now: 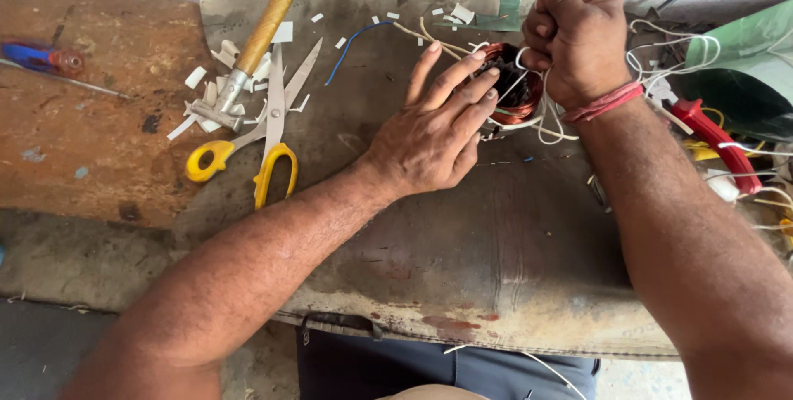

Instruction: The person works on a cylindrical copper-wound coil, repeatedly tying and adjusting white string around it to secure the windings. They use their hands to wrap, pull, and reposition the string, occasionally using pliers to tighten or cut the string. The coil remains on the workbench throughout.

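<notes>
1. Item under work: a copper wire coil (514, 85) wound in a small core, resting on the grey cloth-covered surface (462, 227) at its far right, with white cord (652, 57) looped around and beside it.
2. Risk: the thin copper turns could be nicked or pulled out of place if the cord is drawn too hard against them; judged likely cause, uneven tension from the raised fist.
3. Risk: the loose cord strands trail toward the red-handled tool (717, 144) and could snag there.
4. Left hand (434, 132): fingers extended, flat, pressing on the coil's near side; not gripping.
5. Right hand (578, 33): clenched around the cord above the coil, wrist bent, forearm running in from the lower right.
6. Yellow-handled scissors (264, 132) and hammer (252, 53) lie well apart, left.
</notes>
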